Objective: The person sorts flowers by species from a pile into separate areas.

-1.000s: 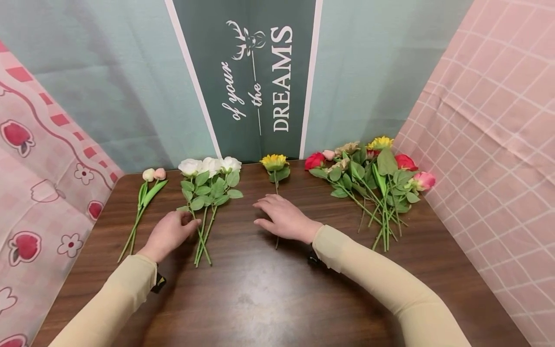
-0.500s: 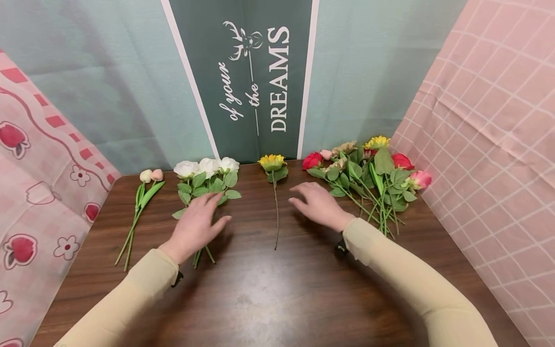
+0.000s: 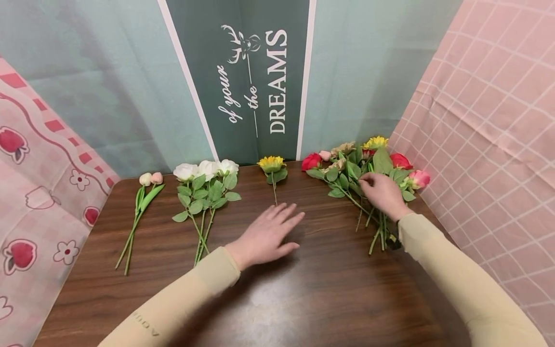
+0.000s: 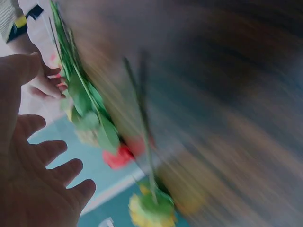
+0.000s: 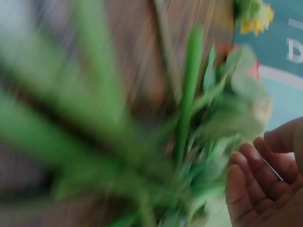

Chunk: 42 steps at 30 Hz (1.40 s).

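Note:
My left hand, fingers spread and straight, is over the lower stem of a single sunflower at the middle of the table. The left wrist view shows its fingers apart, with nothing between them, and the sunflower blurred beyond. My right hand is over the mixed pile of artificial flowers on the right, its fingertips close to the leaves. Its fingers are loosely bent in the right wrist view, green stems and leaves beside them. Red roses and a pink flower edge this pile.
White roses lie in a bunch left of the sunflower. Farther left are two pale tulips with crossing stems. Behind the wooden table hangs a green printed cloth; a pink checked cloth borders the right side.
My left hand has left the white roses and moved right to the sunflower stem. My right hand has moved from the sunflower to the mixed pile. The flowers stay where they were.

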### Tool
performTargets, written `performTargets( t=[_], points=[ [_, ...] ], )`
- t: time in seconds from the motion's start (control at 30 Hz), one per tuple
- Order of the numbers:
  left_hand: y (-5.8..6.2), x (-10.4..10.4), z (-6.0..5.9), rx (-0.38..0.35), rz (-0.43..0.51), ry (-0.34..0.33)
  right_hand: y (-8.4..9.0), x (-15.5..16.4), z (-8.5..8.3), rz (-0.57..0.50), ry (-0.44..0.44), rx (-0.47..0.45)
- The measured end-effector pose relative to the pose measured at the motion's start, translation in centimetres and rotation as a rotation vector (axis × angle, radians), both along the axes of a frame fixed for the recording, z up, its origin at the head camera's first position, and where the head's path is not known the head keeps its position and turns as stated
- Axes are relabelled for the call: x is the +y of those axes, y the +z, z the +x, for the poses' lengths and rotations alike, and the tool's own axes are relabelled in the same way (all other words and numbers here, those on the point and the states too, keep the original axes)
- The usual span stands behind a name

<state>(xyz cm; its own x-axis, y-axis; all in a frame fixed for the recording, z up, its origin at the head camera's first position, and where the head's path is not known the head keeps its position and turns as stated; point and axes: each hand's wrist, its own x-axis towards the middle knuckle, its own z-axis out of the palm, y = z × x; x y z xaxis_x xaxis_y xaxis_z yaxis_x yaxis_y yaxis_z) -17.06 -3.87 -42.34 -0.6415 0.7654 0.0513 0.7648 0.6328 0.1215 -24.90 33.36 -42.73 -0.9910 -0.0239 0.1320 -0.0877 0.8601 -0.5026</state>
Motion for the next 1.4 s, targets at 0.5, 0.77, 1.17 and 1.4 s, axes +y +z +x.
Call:
performTargets(
  t=[0.5, 0.77, 1.17, 1.4],
  points=[
    [0.5, 8.7, 0.6, 0.078, -0.083, -0.192, 0.8, 7.7, -1.0, 0.0, -0.086, -0.119],
    [1.6, 10.6, 0.4, 0.101, -0.078, -0.199, 0.9, 6.9, -1.8, -0.013, -0.105, -0.224],
    [0.3, 10.5, 0.3, 0.05, -0.086, -0.208, 0.4, 7.0, -1.9, -0.081, -0.13, -0.195],
    [-0.1, 9.6, -0.1, -0.005, -0.066, -0.2, 1.4, 6.8, -1.4, -0.064, -0.188, -0.07]
  ],
)
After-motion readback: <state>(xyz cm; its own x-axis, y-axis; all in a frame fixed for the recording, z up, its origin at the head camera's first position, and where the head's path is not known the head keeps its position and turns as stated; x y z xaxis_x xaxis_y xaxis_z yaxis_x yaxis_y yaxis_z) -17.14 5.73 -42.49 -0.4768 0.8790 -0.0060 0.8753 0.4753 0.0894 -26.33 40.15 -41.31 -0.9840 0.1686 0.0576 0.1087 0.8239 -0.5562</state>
